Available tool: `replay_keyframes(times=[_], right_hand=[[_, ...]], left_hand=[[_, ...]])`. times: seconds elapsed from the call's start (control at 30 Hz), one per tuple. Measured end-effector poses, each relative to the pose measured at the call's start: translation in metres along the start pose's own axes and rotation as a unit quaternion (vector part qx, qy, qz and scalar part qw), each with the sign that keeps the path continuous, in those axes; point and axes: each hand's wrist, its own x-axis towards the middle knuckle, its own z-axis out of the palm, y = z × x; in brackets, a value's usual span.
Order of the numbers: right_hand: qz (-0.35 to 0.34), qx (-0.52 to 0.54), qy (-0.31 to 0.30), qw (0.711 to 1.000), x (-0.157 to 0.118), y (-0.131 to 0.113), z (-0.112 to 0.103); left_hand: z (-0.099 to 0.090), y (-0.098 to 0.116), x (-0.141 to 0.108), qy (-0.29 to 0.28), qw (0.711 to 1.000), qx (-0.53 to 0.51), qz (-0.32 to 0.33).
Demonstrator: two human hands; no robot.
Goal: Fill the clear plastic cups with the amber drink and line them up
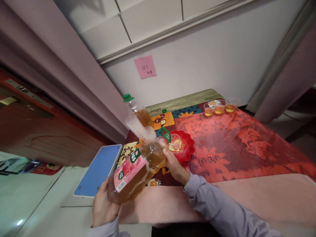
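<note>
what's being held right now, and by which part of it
The tilted bottle: the left hand holds it at its base, the right hand near its neck.

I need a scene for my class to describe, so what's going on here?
A person is tilting a bottle with both hands: the left hand at its base, the right hand near its neck, which points towards a red dish. Whether liquid is flowing out, I can't tell. Three cups of amber liquid stand along the table; another bottle stands behind a cup stack.
</note>
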Motion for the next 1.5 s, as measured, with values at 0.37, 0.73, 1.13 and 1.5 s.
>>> replay_keyframes(times=[0.37,0.73,1.13,1.5], right_hand=[[0.042,0.037,-0.015,0.998,0.001,0.015,-0.01],[0.038,0.043,-0.01,0.998,0.003,0.015,-0.009],[0.053,0.053,-0.008,0.997,0.003,0.018,-0.011],[0.053,0.058,-0.003,0.997,0.003,0.02,-0.011]], left_hand=[[0.019,0.003,-0.008,0.035,0.999,0.017,-0.011],[0.024,0.003,-0.01,0.023,0.999,0.023,-0.004],[0.022,0.003,-0.006,0.026,0.999,0.023,0.0],[0.038,0.0,-0.015,0.049,0.998,0.039,0.021]])
